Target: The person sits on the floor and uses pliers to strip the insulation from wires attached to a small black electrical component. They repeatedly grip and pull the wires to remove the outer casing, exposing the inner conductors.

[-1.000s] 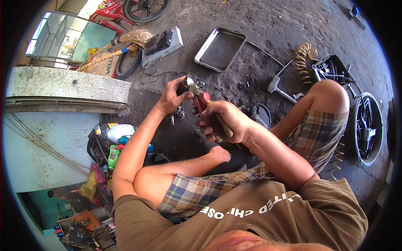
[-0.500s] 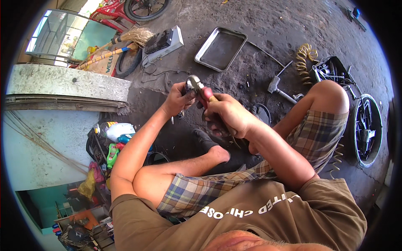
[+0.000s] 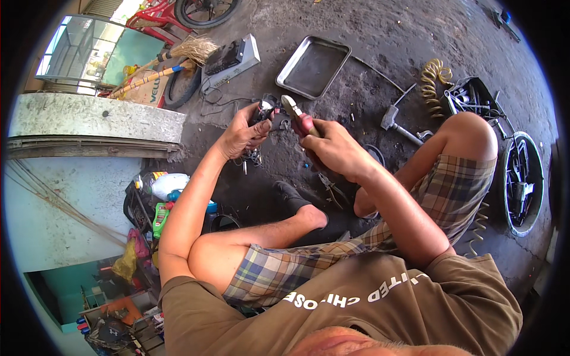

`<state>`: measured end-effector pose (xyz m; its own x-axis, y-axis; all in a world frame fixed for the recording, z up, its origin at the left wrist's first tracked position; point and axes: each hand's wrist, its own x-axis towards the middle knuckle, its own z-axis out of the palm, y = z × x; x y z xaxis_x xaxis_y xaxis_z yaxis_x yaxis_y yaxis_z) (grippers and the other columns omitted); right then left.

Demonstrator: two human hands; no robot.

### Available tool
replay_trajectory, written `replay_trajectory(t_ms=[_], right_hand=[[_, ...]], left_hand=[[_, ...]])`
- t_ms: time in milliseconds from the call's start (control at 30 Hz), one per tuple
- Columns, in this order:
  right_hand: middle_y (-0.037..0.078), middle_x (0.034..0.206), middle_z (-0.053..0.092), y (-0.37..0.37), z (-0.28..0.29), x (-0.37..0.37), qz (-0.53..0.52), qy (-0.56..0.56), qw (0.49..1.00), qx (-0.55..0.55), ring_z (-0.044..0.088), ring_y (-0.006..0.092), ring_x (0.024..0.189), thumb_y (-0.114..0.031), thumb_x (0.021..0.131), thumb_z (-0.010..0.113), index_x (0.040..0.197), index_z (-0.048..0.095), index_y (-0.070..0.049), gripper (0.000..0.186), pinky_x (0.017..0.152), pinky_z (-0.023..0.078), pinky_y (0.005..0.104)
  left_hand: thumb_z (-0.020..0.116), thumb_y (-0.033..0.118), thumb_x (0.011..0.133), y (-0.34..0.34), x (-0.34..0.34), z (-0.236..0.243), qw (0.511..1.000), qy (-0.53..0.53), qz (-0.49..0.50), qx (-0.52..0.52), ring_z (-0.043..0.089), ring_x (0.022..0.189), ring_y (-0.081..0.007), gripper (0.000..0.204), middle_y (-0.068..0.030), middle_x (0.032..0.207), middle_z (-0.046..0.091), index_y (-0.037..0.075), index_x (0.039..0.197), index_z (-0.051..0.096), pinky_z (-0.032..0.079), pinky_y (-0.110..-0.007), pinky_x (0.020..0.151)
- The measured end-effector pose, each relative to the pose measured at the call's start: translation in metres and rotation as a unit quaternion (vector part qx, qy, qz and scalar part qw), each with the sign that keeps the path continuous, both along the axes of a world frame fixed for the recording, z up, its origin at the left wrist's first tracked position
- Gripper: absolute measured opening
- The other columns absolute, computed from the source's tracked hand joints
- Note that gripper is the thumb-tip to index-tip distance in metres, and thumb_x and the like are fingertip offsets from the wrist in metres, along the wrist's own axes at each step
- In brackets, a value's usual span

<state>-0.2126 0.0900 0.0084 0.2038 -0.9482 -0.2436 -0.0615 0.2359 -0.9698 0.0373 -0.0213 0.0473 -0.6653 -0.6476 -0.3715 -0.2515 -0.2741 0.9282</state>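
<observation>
My left hand (image 3: 242, 135) is closed around a small black and silver part (image 3: 267, 105), whose exact kind I cannot make out. Thin dark wires (image 3: 252, 157) dangle below that hand. In my right hand (image 3: 332, 147) is a pair of red-handled pliers (image 3: 304, 123), its metal jaws pointing up and away from me. The jaws are just to the right of the part, with a small gap between. Below my right wrist, a second pair of pliers (image 3: 333, 191) lies on the ground near my foot.
A metal tray (image 3: 313, 66) lies ahead on the dark ground. To the right are a hammer (image 3: 399, 126), a coiled hose (image 3: 432, 83), a bin of tools (image 3: 472, 98) and a round tub of metal parts (image 3: 518, 184). Bottles (image 3: 163, 196) stand by the wall at left.
The pliers have come away from the part and turned more upright. My left hand has shifted slightly left and up, and the second pliers on the ground now show more fully.
</observation>
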Motion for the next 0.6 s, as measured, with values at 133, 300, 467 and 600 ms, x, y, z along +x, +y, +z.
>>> replay_trajectory(t_ms=[133,300,467,600], right_hand=[[-0.001,0.073,0.059,0.002,0.004,0.001,0.030,0.076,0.995,-0.049,0.051,0.0083,0.057,-0.024,0.104,0.064,0.117,0.067,-0.001,0.027,0.052,0.043,0.0313],[-0.003,0.070,0.057,0.004,0.023,-0.010,0.083,-0.067,0.991,0.086,0.047,0.0063,0.053,-0.025,0.103,0.066,0.118,0.071,-0.003,0.028,0.046,0.037,0.0277],[-0.001,0.067,0.055,0.005,0.027,-0.010,0.107,-0.174,0.962,0.181,0.045,0.0085,0.052,-0.025,0.101,0.066,0.106,0.074,-0.003,0.024,0.045,0.032,0.0295],[-0.001,0.067,0.056,0.004,0.025,-0.013,0.100,-0.221,0.944,0.225,0.044,0.0088,0.050,-0.023,0.101,0.066,0.104,0.073,-0.003,0.022,0.044,0.030,0.0280]], left_hand=[[0.085,0.052,0.088,-0.003,0.002,0.008,0.995,-0.073,-0.028,-0.055,0.040,0.054,-0.0004,0.059,0.0060,0.079,0.052,0.008,0.118,0.060,0.037,-0.018,0.048],[0.085,0.059,0.086,-0.004,0.004,0.011,0.968,-0.140,-0.065,-0.200,0.058,0.084,-0.0082,0.071,-0.0015,0.094,0.068,0.000,0.121,0.066,0.049,-0.027,0.075],[0.085,0.059,0.086,-0.006,0.009,0.011,0.945,-0.185,-0.084,-0.255,0.061,0.099,-0.0121,0.076,-0.0057,0.106,0.073,-0.004,0.123,0.065,0.051,-0.032,0.091],[0.083,0.057,0.088,0.004,-0.006,0.027,0.938,-0.211,-0.117,-0.247,0.061,0.095,-0.0118,0.072,-0.0059,0.104,0.073,-0.004,0.121,0.065,0.052,-0.034,0.089]])
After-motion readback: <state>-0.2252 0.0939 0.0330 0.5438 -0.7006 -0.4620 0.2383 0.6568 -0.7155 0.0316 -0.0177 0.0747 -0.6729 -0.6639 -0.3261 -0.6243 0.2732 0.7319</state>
